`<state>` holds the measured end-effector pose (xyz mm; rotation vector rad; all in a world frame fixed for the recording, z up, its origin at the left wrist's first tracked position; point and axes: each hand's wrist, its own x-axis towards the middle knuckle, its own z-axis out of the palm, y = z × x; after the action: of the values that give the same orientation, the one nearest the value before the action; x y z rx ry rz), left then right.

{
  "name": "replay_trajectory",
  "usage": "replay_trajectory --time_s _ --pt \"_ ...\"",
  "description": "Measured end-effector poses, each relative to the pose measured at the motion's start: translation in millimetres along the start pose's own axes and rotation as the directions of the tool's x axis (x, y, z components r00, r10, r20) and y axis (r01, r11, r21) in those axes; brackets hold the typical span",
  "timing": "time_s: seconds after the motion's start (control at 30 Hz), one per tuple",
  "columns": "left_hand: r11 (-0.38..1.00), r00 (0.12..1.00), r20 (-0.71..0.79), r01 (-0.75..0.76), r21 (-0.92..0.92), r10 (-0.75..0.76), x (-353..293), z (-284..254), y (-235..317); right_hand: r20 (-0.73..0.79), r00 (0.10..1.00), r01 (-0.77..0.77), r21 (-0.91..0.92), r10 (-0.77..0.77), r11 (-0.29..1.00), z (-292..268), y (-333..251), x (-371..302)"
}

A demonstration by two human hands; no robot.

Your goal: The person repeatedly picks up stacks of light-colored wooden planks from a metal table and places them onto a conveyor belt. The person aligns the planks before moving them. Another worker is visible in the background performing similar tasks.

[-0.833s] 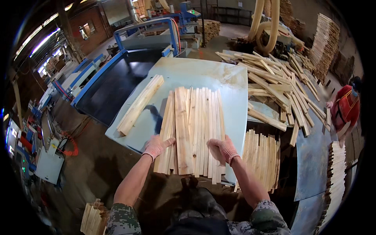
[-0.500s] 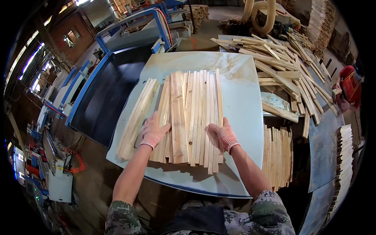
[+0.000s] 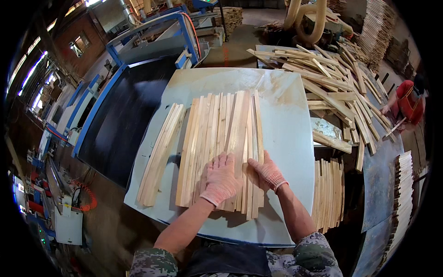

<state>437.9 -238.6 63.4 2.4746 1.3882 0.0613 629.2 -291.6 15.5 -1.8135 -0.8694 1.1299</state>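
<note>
A row of pale wooden strips lies side by side on a light-coloured tabletop. One wider board rests on top of the row, slightly slanted, toward its right side. My left hand, in a pink knit glove, is laid flat over the strips, its fingers stretched out and touching the wide board's lower left edge. At the row's right edge, my right hand, gloved alike, rests with thumb and fingers apart against the outer strips. A smaller bundle of strips lies apart on the left.
A blue-framed machine with a dark bed adjoins the table at left. Loose wood pieces are heaped at back right, with stacked strips below. A person in red stands at far right, holding a stick-like piece.
My left hand has moved right, from the row's left side onto its middle. The wide board has shifted right across the strips. My right hand stays at the right edge.
</note>
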Motion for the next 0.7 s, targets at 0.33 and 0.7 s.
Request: replay_trajectory --time_s 0.33,0.7 --pt "0.994 0.987 0.118 0.109 -0.011 -0.107 13.0 -32.2 22.5 -0.106 0.994 -0.092 -0.619 0.033 0.78 -16.0 -17.9 -22.1" --pt "0.362 0.987 0.137 0.158 -0.919 -0.082 2.8 -33.1 -77.8 -0.131 0.991 -0.03 -0.335 -0.015 0.942 -11.9 -14.2 -20.5"
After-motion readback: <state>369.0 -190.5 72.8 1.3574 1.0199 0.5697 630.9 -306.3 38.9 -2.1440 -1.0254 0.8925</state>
